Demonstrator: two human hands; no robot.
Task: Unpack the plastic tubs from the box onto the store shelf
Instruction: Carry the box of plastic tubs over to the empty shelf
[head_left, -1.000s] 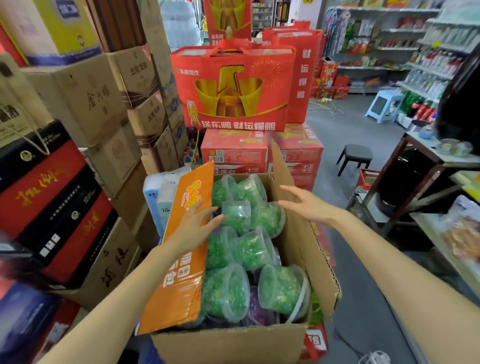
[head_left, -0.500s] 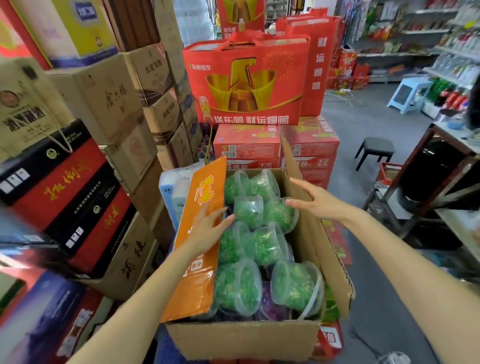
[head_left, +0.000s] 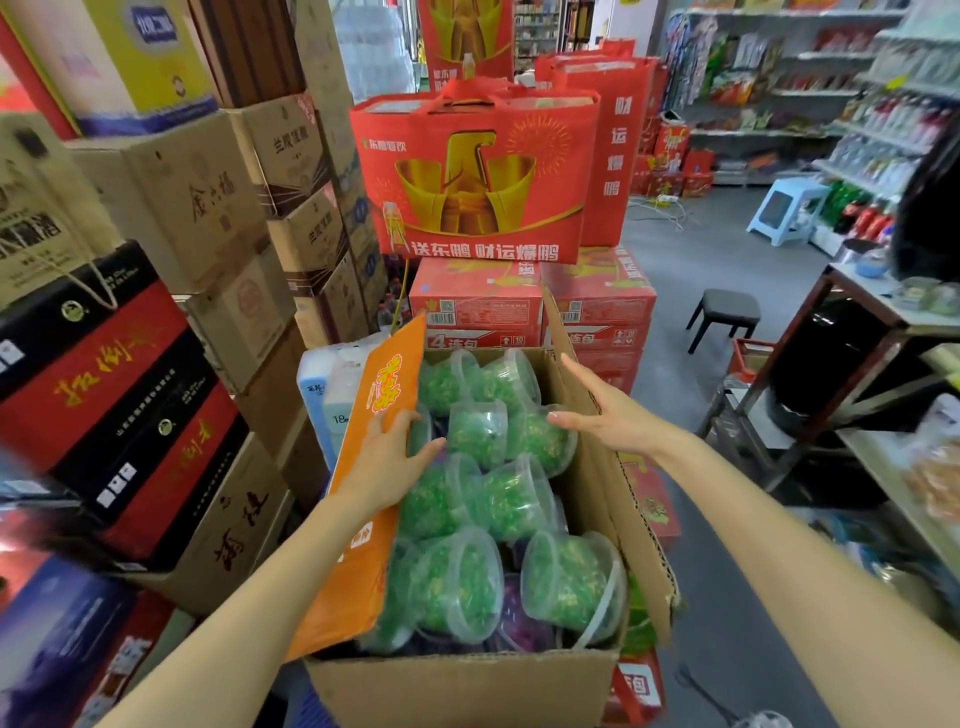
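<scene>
An open cardboard box (head_left: 467, 691) stands in front of me, packed with several clear plastic tubs (head_left: 483, 431) of green contents, lying on their sides. Its orange left flap (head_left: 363, 545) stands up. My left hand (head_left: 387, 457) rests flat against that flap with straight fingers reaching toward a tub. My right hand (head_left: 608, 415) hovers open over the tubs by the box's brown right flap (head_left: 613, 493), fingers spread, holding nothing.
Stacked cartons (head_left: 197, 208) and black-and-red gift boxes (head_left: 104, 395) crowd the left. Red gift bags (head_left: 478, 176) on red cases stand behind the box. A black stool (head_left: 724, 312), a blue stool (head_left: 789, 208) and store shelves (head_left: 883, 119) lie right, with a dark table frame (head_left: 852, 332) nearby.
Both hands have edged forward and down toward the tubs. The view has shifted closer to the box.
</scene>
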